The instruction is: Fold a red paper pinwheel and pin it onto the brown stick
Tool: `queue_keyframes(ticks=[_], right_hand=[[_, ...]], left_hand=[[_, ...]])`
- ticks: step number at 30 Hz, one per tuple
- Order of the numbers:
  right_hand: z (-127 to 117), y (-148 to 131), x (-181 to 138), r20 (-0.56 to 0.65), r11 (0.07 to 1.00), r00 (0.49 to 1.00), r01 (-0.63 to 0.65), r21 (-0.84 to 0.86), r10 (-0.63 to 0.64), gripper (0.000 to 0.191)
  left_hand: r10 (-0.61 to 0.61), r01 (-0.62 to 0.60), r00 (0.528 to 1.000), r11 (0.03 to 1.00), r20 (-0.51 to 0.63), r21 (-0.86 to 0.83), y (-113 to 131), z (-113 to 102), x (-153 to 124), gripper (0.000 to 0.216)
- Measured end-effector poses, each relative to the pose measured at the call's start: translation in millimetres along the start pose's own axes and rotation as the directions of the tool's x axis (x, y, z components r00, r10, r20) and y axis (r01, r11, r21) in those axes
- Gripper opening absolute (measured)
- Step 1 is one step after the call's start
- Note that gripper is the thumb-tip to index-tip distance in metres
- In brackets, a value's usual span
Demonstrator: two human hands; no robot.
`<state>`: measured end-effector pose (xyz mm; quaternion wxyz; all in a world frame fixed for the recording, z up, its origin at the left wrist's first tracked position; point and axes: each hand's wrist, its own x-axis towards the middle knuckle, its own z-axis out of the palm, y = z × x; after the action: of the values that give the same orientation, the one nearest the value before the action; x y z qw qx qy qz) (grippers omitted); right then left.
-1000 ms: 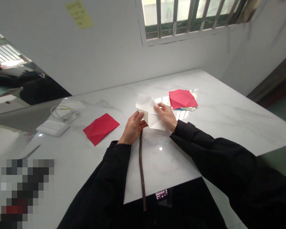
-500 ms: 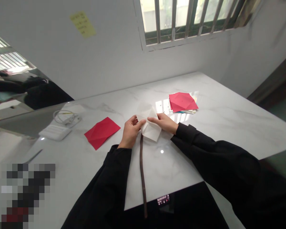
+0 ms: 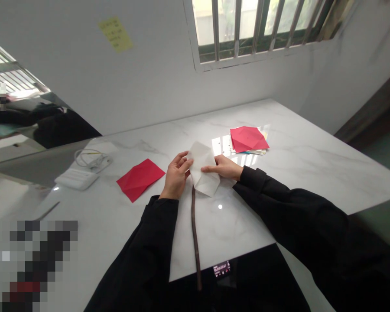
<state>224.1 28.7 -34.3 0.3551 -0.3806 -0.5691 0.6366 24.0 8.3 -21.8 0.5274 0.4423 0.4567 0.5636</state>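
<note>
Both my hands hold a folded white paper [image 3: 202, 170] just above the white marble table [image 3: 295, 169]. My left hand [image 3: 174, 177] grips its left edge with the fingers curled round it. My right hand [image 3: 224, 167] pinches the paper's right side. A thin dark brown stick [image 3: 195, 236] runs from under the paper toward me, past the table's near edge. Both arms wear black sleeves.
A creased red paper [image 3: 139, 178] lies left of my hands. A stack of coloured sheets topped with red [image 3: 248, 138] lies to the right. A white box [image 3: 75, 178] and coiled cable [image 3: 92, 159] sit at far left. A small lit display [image 3: 221, 269] shows below the table edge.
The white paper has been folded smaller and turned between my hands, which have drawn closer together. The camera view tilted slightly down.
</note>
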Motion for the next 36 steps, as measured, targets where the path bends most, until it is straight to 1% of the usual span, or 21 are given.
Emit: queue_keyframes(ticks=[3,5,8,11,13,16,20,23,26,29,33,36], right_hand=[[-1,-1,0,0.036,0.999,0.999,-0.034,0.017,0.034,0.021],[-2,-2,1,0.034,0.999,0.999,-0.034,0.007,0.034,0.019],[-3,-2,1,-0.002,0.999,1.000,-0.011,-0.046,0.011,0.018],[-4,-1,1,-0.009,0.998,1.000,0.000,-0.060,-0.001,0.020],[-4,0,1,0.004,1.000,1.000,-0.010,-0.027,0.010,0.022],[-2,1,1,0.014,0.999,0.999,-0.035,0.032,0.034,0.024],[-1,0,2,0.010,0.993,1.000,-0.026,0.118,0.025,0.026],[-2,1,6,-0.092,0.982,0.995,0.046,0.182,-0.029,0.027],[-6,3,9,-0.197,0.986,0.978,0.096,0.136,-0.068,0.028],[-7,4,10,-0.239,0.990,0.968,0.104,0.091,-0.080,0.029],[-6,4,10,-0.315,0.984,0.947,0.108,0.141,-0.059,0.029],[-5,3,9,-0.297,0.983,0.954,0.102,0.156,-0.052,0.031]], left_hand=[[-0.058,0.058,0.998,0.998,0.002,-0.016,2,1,0,0.044],[-0.050,0.051,0.999,0.999,0.007,-0.007,2,1,-1,0.038],[-0.035,0.031,0.996,0.999,0.088,0.037,4,4,-4,0.033],[-0.047,0.043,0.984,0.999,0.169,0.029,4,7,-7,0.039],[-0.029,0.028,0.981,1.000,0.192,0.013,2,8,-8,0.046],[-0.011,0.002,0.984,0.999,0.180,0.049,-4,6,-5,0.051],[0.002,-0.008,0.995,0.998,0.101,0.065,-13,2,2,0.047],[0.005,-0.011,0.997,0.997,0.079,0.077,-15,0,3,0.046],[-0.005,-0.003,0.994,0.996,0.105,0.085,-11,1,0,0.048],[-0.010,0.001,0.993,0.997,0.120,0.076,-3,4,-5,0.054],[-0.074,0.062,0.982,0.995,0.172,0.075,5,6,-11,0.067],[-0.094,0.071,0.976,0.990,0.198,0.119,3,5,-12,0.081]])
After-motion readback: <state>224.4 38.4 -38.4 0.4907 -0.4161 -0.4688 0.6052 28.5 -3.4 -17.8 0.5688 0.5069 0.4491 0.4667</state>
